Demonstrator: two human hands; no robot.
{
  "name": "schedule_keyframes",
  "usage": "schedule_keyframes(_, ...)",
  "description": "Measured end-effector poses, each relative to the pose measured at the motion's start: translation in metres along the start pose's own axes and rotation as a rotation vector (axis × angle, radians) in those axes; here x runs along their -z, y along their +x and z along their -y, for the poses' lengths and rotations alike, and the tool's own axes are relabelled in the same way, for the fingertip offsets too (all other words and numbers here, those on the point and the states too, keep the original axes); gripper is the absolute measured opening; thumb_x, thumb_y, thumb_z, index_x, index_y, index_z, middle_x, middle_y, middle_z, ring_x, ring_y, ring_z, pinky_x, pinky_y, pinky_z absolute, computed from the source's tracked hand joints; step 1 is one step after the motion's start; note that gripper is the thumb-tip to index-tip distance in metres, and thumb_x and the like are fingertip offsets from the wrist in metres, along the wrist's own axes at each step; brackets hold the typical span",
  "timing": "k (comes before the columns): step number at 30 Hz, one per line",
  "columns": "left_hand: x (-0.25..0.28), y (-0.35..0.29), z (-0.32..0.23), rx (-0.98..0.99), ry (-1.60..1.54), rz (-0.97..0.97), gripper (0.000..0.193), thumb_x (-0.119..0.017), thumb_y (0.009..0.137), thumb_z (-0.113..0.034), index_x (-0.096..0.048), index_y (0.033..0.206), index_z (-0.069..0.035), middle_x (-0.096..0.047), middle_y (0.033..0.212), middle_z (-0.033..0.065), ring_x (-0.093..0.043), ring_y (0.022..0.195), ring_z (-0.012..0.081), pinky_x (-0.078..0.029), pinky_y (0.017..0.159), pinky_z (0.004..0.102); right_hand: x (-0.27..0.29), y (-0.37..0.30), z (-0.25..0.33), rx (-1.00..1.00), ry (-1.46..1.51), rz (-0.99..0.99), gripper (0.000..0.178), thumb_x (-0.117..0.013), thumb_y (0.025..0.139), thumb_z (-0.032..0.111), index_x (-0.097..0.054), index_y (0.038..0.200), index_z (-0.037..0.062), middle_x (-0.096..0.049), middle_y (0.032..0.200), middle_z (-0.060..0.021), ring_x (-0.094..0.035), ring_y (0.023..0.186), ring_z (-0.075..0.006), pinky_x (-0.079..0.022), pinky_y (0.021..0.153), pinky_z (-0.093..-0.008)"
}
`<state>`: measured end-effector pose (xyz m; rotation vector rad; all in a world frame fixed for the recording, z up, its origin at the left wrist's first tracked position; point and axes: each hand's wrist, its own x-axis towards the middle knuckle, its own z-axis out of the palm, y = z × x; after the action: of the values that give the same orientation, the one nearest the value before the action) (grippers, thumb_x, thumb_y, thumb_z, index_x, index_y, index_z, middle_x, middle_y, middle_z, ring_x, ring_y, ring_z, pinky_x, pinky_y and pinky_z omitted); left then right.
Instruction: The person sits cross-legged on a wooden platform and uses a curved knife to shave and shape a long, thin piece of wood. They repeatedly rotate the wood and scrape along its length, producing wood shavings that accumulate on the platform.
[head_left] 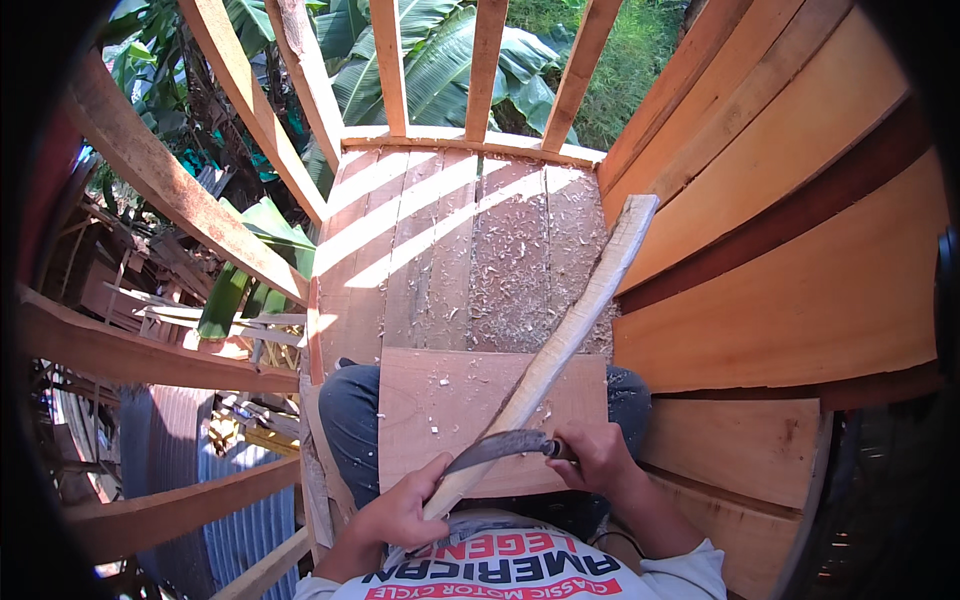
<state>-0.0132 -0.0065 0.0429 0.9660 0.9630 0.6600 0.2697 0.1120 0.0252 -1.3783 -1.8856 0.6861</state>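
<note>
My right hand (597, 458) is closed round the dark handle of a curved knife (508, 443). The knife's long grey blade lies across a pale wooden stick (560, 345) near its lower end. At the other end of the blade, my left hand (408, 503) is closed on the tip, right beside the stick. The fingers' undersides are hidden there. The stick slants from my waist up to the far right, its edge rough and darker on one side. Beneath it, a flat reddish board (425, 400) rests across my lap, with a few shavings on it.
Wood shavings (515, 265) litter the plank floor (365, 230) ahead. Wooden slats (240, 85) with gaps rail the front and left; plants and scrap timber show beyond. A wall of wide planks (780, 330) stands close on the right. Corrugated metal sheets (245, 500) lie outside, lower left.
</note>
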Motion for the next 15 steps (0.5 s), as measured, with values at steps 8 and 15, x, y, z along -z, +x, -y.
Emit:
schedule_keyframes(8,-0.001,0.0,-0.002,-0.002,-0.041,-0.024,0.05,-0.061,0.061,-0.009,-0.044,0.108,-0.005,-0.047,0.081,-0.0016,-0.044,0.072,0.0075,-0.036,0.065,0.022,-0.005,-0.015,0.011,0.259,0.024,0.16,0.021,-0.064,0.09,0.019,-0.057,0.101,0.0025,-0.057,0.061,-0.0115,-0.061,0.053,-0.0319,-0.046,0.05,-0.0364)
schedule_keyframes(15,0.0,0.0,0.009,-0.078,0.03,-0.007,0.058,-0.061,0.063,-0.008,-0.043,0.118,-0.003,-0.047,0.078,-0.0005,-0.044,0.069,0.0071,-0.036,0.061,0.0218,-0.003,-0.02,0.01,0.391,0.031,0.26,0.026,-0.062,0.092,0.026,-0.054,0.097,0.0018,-0.055,0.062,-0.0104,-0.06,0.052,-0.0261,-0.045,0.05,-0.0326)
